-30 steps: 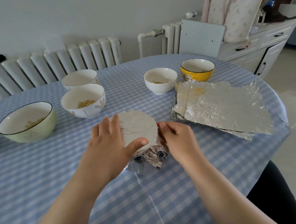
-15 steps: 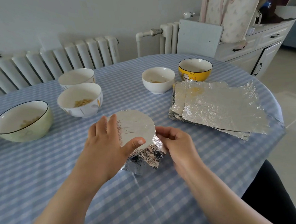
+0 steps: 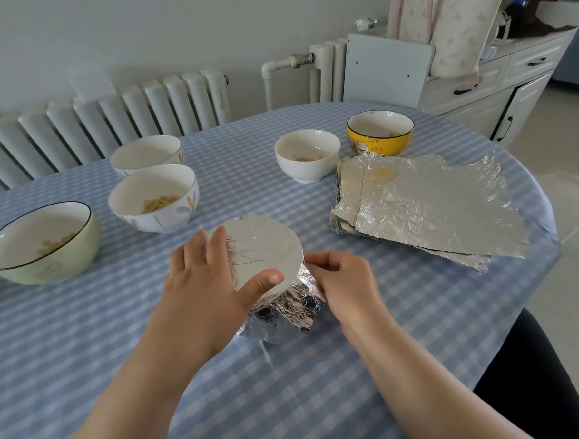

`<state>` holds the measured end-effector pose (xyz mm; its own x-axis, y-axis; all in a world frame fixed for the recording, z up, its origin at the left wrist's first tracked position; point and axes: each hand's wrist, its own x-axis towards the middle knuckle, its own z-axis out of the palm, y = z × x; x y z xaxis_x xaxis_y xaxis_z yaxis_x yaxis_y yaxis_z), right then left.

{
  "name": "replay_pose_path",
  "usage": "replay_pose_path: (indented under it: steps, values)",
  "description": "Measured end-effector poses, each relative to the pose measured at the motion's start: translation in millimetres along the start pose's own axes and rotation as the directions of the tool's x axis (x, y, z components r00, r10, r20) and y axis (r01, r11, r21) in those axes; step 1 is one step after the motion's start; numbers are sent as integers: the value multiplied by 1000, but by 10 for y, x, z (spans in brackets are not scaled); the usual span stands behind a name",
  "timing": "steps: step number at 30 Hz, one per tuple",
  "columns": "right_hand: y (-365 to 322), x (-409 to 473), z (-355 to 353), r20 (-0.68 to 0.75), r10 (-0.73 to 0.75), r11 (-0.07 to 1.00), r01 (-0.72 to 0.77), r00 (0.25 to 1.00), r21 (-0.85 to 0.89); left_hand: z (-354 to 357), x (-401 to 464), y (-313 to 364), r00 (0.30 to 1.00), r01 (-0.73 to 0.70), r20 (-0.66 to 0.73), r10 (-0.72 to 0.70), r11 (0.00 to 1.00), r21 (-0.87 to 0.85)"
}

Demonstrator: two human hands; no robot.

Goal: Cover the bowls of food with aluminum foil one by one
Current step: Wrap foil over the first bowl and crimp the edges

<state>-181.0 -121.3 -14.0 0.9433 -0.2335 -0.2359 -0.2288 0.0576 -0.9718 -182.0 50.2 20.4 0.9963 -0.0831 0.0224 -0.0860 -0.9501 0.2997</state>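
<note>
A foil-covered bowl (image 3: 266,247) stands in the middle of the table, its top smooth and its sides crinkled. My left hand (image 3: 211,284) grips its left rim, thumb pressed on the near edge. My right hand (image 3: 345,280) pinches the foil against the bowl's right side. A stack of foil sheets (image 3: 425,205) lies to the right. Uncovered bowls stand around: a green bowl (image 3: 41,245) at the left, a patterned white bowl (image 3: 154,199), a second white bowl (image 3: 147,153) behind it, a small white bowl (image 3: 306,154) and a yellow bowl (image 3: 379,132).
The round table wears a blue checked cloth (image 3: 86,330). A radiator (image 3: 101,115) lines the wall behind it. A grey board (image 3: 387,70) and a white cabinet (image 3: 509,83) stand at the back right. The table edge curves close to the foil stack.
My right hand has slid slightly along the bowl's right side, pressing the foil down. The left hand keeps its hold. The view has shifted a little.
</note>
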Motion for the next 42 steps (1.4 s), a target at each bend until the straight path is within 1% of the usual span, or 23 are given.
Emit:
replay_pose_path:
  steps: [2, 5, 7, 11, 14, 16, 18, 20, 22, 23, 24, 26, 28, 30, 34, 38, 42]
  values:
    - [-37, -44, -28, 54, 4, 1000, -5, 999, 17, -11, -7, 15, 1000, 9, 9, -9, 1000, -3]
    - [-69, -104, -53, 135, 28, 992, -44, 990, 118, -22, -8, 29, 999, 20, 33, -20, 1000, 9]
    - [-54, -155, -50, 141, 12, 988, -34, 990, 148, -13, -4, 25, 999, 20, 31, -20, 1000, 10]
    - [35, -276, 6, 158, -64, 987, 39, 985, 155, -16, -4, 28, 999, 29, 32, -29, 1000, -6]
    - [145, -346, 88, 207, -84, 980, 43, 975, 194, -24, -14, 35, 999, 33, 42, -33, 999, 3]
    - [151, -367, 68, 232, -92, 971, 35, 968, 238, -12, -15, 34, 999, 26, 24, -27, 1000, 16]
    - [171, -331, -6, 236, -81, 979, 32, 968, 203, -5, -15, 37, 1000, 23, 8, -23, 1000, 20]
    - [147, -231, -53, 204, -96, 994, 84, 974, 68, 1, -13, 35, 1000, 21, -3, -21, 1000, 13]
    - [146, -108, -71, 90, -135, 989, 140, 987, -48, 2, -15, 30, 1000, 16, -5, -16, 1000, 13]
    - [106, -71, -72, 59, -151, 986, 154, 987, -63, 4, -15, 24, 1000, 13, -5, -13, 1000, 13]
    - [36, -63, -67, 66, -170, 983, 174, 983, -64, 6, -13, 17, 1000, 10, -8, -10, 1000, 13]
    - [-74, -20, -61, 151, -199, 976, 209, 968, -56, 5, -13, 12, 1000, 8, -4, -8, 1000, 9]
    - [-141, -22, -21, 275, -172, 983, 184, 946, -20, 10, -12, 11, 1000, 14, -4, -14, 1000, 4]
    - [-117, -4, 43, 329, -174, 981, 191, 928, -19, 7, -14, 18, 1000, 16, -5, -16, 1000, 6]
    - [-82, 25, 73, 350, -191, 981, 169, 917, 94, -1, -15, 22, 1000, 20, 7, -20, 1000, 14]
    - [-55, 23, 59, 322, -168, 983, 133, 932, 129, 6, -8, 19, 1000, 25, 7, -25, 1000, 17]
    - [-41, 1, 121, 250, -166, 986, 160, 954, 47, 18, -2, 23, 1000, 23, 6, -23, 1000, 13]
